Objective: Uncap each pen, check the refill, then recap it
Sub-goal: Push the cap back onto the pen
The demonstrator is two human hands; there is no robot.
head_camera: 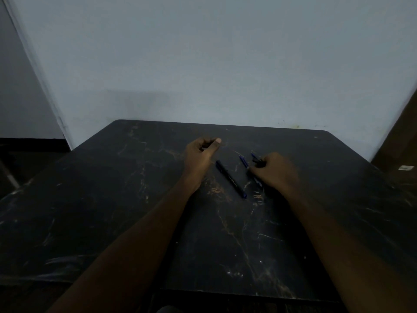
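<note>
A dark pen with a blue end point(230, 178) lies diagonally on the black marbled table point(112, 199), between my two hands. My left hand point(202, 155) hovers just left of its far end, fingers curled, thumb out, nothing visible in it. My right hand point(276, 171) rests on the table over two more blue pens. One blue pen point(243, 161) sticks out from under the fingers. Another pen point(256, 158) pokes out by the fingertips. The light is dim, so the right hand's grip is unclear.
A pale wall point(214, 64) stands right behind the table's far edge. A brown wooden surface point(401, 150) rises at the right, with a small white tag point(405, 168) beside it. The floor at the left is dark.
</note>
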